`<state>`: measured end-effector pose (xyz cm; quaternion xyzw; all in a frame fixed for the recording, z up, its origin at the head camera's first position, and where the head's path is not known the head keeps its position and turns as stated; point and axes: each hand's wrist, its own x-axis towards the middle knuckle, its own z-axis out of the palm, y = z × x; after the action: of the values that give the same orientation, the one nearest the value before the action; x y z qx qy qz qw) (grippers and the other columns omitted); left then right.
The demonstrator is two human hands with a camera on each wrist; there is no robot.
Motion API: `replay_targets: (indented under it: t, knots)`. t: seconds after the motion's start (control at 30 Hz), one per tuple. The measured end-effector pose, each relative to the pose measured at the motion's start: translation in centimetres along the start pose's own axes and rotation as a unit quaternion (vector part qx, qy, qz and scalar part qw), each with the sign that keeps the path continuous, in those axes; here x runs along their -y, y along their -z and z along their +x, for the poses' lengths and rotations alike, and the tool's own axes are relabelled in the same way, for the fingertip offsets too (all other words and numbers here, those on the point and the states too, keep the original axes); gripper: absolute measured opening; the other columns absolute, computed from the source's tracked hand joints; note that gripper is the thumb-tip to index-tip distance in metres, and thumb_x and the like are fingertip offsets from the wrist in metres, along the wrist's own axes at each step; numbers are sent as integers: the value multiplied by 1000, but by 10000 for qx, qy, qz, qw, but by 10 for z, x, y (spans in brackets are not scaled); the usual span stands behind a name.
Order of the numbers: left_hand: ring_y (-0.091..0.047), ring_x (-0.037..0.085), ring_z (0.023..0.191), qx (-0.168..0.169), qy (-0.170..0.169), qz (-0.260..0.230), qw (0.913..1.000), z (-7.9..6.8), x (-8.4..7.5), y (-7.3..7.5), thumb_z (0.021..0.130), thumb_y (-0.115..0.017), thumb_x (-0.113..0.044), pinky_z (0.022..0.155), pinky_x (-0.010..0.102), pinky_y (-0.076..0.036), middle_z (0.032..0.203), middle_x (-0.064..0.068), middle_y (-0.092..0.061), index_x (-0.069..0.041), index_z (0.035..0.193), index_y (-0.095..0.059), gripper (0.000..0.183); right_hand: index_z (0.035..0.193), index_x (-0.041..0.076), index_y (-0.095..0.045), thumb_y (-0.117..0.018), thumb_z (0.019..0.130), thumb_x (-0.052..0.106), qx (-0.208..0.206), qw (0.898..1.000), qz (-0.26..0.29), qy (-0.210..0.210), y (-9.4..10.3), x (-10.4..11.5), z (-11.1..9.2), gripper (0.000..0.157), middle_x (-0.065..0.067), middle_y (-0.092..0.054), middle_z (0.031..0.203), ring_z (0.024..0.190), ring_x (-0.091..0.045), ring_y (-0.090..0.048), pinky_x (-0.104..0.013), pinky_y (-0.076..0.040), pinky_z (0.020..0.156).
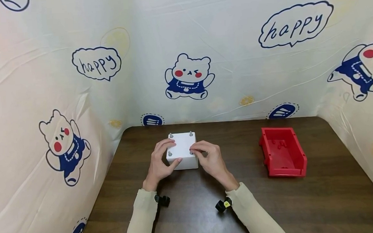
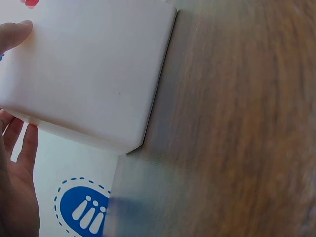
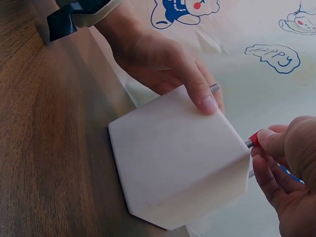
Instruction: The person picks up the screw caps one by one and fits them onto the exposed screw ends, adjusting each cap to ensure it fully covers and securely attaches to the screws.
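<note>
A white block (image 1: 181, 145) rests on the table, with upright grey metal bolts at its top corners, such as the far right bolt (image 1: 191, 134). My left hand (image 1: 161, 161) grips the block from the left, its thumb at the front edge and its fingers over the left side. At the near right corner, my right hand (image 1: 210, 158) pinches a small red nut (image 3: 255, 138) between thumb and fingers. In the right wrist view the nut sits at the end of a metal bolt (image 3: 248, 144). The left wrist view shows the block's smooth side (image 2: 94, 69) close up.
To the right on the brown wooden table (image 1: 243, 205) stands a red bin (image 1: 287, 171) holding several small red pieces (image 1: 282, 144). Printed cloth (image 1: 236, 92) hangs behind the table and on both sides.
</note>
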<state>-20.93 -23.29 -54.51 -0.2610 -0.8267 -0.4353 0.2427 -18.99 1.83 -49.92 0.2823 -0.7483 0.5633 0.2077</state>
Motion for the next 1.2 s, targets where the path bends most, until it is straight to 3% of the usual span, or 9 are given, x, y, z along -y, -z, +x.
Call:
replay_targets:
  t: [1.2]
  knots:
    - [-56,28,134,-8,4,32,10000,1,1,-1,79,-92,-27,118,37,-41,138,4,-68,-17,126,-73,52,102,2,-84,-78,93,-4,50,10000,51,-62,2,-2,-1,12,-6,-80,104,94,-22,-76,-28,-60,69]
